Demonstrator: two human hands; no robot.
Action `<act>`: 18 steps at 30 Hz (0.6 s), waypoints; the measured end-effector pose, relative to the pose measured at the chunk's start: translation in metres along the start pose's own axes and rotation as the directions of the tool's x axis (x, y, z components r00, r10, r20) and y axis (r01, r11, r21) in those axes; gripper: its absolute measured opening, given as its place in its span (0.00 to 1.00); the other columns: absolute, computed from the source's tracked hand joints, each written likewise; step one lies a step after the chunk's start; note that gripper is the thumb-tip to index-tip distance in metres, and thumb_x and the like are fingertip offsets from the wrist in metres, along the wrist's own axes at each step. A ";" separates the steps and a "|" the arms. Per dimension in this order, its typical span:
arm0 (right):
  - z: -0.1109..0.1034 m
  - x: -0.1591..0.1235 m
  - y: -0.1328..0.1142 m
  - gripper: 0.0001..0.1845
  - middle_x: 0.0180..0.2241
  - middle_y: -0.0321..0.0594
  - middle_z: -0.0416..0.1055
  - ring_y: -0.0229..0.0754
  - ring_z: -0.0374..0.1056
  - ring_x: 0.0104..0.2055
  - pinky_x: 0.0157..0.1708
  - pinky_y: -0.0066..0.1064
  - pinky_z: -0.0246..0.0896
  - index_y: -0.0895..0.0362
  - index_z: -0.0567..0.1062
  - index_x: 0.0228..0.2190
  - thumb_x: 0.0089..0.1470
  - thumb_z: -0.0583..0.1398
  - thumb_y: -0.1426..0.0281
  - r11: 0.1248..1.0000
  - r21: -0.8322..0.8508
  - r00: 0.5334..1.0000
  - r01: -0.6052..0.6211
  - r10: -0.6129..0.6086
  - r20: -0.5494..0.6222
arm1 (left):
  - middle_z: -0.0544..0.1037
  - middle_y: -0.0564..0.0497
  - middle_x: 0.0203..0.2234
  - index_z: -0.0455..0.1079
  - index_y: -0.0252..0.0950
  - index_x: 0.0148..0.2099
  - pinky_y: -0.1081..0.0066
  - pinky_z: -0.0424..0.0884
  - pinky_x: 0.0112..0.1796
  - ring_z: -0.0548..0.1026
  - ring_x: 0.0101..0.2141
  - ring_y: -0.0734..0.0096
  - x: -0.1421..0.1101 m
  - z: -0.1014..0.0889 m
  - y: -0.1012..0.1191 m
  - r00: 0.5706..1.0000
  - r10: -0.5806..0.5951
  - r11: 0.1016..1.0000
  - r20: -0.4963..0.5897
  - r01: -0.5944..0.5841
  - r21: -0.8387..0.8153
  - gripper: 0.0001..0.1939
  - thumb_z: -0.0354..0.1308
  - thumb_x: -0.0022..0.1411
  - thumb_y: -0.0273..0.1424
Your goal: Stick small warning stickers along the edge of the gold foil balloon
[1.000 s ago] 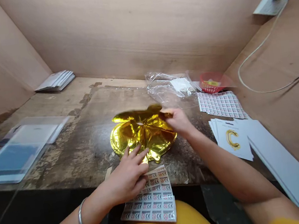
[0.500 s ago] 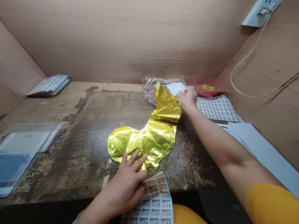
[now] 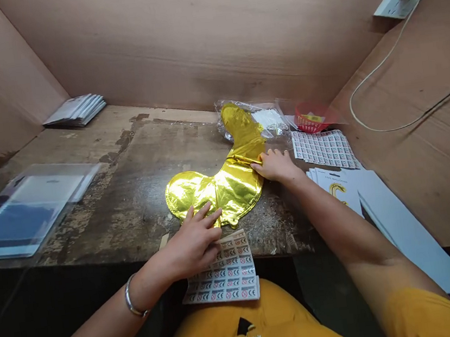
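Note:
A flat gold foil balloon [image 3: 237,186], curved and creased, lies across the worn table in front of me. My left hand [image 3: 196,240] rests with spread fingertips on its lower edge. Under that palm, a sheet of CE warning stickers [image 3: 232,277] hangs over the table's front edge toward my lap. My right hand [image 3: 278,166] presses on the balloon's right edge beside a fold, its thumb lying on the foil and apart from the fingers. The balloon's upper end overlaps a clear plastic bag [image 3: 225,127].
Behind my right hand stand a red basket [image 3: 312,119] and another sticker sheet [image 3: 323,148]. White balloon cards [image 3: 336,185] lie by my right forearm. Clear plastic sleeves [image 3: 29,214] lie at left, with stacked white packets [image 3: 78,110] behind. A cable [image 3: 360,119] hangs at right.
My right hand has come down from the balloon's upper right edge toward me, and its pinched fingers have spread. The balloon's upper part lies flatter. My left hand stays on the lower edge.

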State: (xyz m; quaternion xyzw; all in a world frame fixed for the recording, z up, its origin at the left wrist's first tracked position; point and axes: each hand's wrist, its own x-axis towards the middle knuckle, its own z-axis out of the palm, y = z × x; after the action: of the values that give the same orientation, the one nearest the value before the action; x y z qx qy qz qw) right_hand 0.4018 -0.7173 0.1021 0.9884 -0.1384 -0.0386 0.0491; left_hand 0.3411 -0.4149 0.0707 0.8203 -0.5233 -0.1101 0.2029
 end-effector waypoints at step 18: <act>0.015 -0.170 -0.058 0.12 0.30 0.39 0.76 0.39 0.70 0.31 0.30 0.30 0.67 0.58 0.77 0.32 0.51 0.64 0.61 0.165 0.981 0.939 -0.098 -0.311 0.146 | 0.77 0.50 0.34 0.71 0.33 0.42 0.71 0.70 0.33 0.74 0.33 0.68 -0.019 -0.014 0.012 0.863 -0.464 0.317 0.203 0.375 -0.871 0.18 0.64 0.53 0.39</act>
State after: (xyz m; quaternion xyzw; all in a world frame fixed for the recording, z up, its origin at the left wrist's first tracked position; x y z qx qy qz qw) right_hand 0.2535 -0.6161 0.0914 0.7729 -0.0654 -0.1007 -0.6230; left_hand 0.3289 -0.3994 0.0881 0.6986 -0.1456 -0.3812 0.5878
